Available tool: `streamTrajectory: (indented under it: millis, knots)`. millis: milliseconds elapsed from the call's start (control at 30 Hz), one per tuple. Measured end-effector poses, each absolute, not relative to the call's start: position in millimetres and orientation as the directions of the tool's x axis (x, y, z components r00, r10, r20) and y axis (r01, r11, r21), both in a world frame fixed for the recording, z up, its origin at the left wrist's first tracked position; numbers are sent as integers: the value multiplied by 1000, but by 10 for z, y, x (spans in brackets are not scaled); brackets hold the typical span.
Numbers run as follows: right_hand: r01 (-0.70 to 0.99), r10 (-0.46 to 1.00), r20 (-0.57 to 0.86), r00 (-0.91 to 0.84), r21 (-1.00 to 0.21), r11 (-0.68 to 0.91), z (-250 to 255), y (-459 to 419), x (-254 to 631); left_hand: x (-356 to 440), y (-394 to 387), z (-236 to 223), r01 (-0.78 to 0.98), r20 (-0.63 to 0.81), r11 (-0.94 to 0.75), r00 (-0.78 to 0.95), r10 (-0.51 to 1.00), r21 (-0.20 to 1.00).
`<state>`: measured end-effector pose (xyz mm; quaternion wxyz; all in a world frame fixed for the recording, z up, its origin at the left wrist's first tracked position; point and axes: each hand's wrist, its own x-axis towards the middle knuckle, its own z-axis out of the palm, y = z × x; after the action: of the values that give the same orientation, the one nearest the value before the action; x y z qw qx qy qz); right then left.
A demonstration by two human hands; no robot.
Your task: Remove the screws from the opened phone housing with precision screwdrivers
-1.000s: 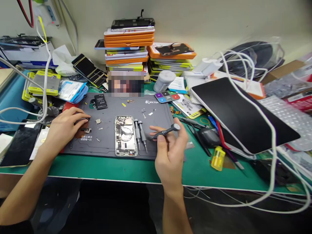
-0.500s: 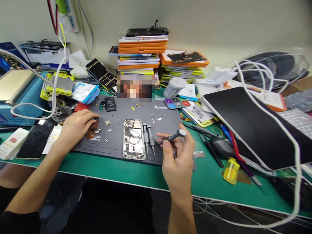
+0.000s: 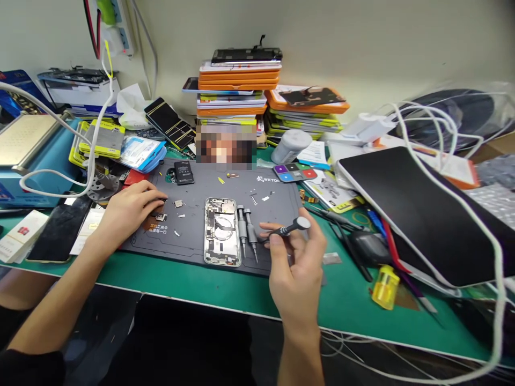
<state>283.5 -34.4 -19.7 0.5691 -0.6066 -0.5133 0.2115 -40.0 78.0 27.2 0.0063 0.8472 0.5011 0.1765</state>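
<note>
Screwdriver (image 3: 288, 229) right of phone (image 3: 220, 244) likely wants light control: right hand (image 3: 295, 273) grip closed around it, left hand (image 3: 131, 212) part-curled, contents can't tell.

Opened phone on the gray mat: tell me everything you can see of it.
The opened phone lies flat on the gray mat, long sides running front to back. Its pale, metallic-looking frame has rounded corners. The exposed inside shows a round outline near the middle, pale plates and small dark parts, many along the left edge. Neither left hand nor right hand touches it. Two slim gray screwdrivers lie close on its right; contact is unclear.
</note>
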Motion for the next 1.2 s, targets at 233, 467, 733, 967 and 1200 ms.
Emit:
streamTrajectory:
  millis: [233, 467, 733, 967, 1200]
  knots:
    - [373, 865, 325, 381, -911, 178, -194, -334, 2838, -372, 798, 256, 847, 326, -516, 456, 828, 127]
    - [360, 864, 319, 390, -916, 176, -204, -335, 2840, -392, 798, 246, 855, 338, -503, 441, 832, 123]
    - [360, 873, 328, 361, -913, 194, -244, -311, 2861, -377, 780, 264, 857, 365, -508, 448, 816, 87]
    - [393, 867, 338, 367, -901, 184, -242, -308, 2871, -203, 522, 400, 842, 423, -538, 482, 768, 18]
    - [434, 858, 360, 366, -882, 185, -249, -307, 2876, 341, -140, 448, 705, 395, -704, 624, 675, 89]
